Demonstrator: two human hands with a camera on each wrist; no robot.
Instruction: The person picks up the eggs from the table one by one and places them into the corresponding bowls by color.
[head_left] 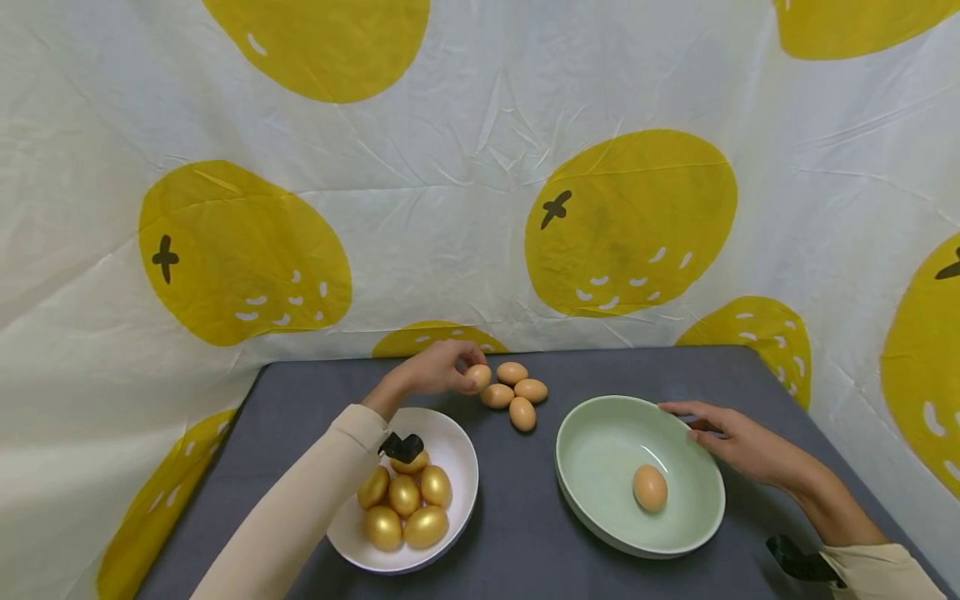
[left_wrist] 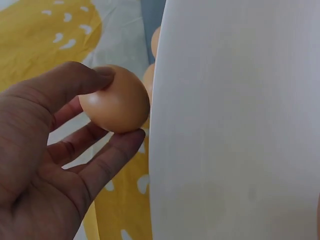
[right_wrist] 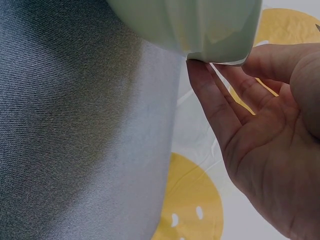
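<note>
Between thumb and fingertips, my left hand pinches a brown egg near the back of the table. Several more brown eggs lie in a loose group just right of it. Under my left forearm stands a white bowl with several golden eggs. My right hand holds the far right rim of a pale green bowl, thumb on one side of the rim and fingertips on the other. A single brown egg lies inside the green bowl.
A dark grey cloth covers the table. Behind it hangs a white curtain with large yellow fruit prints, close against the table's back edge. Dark wrist cameras sit at both sleeves.
</note>
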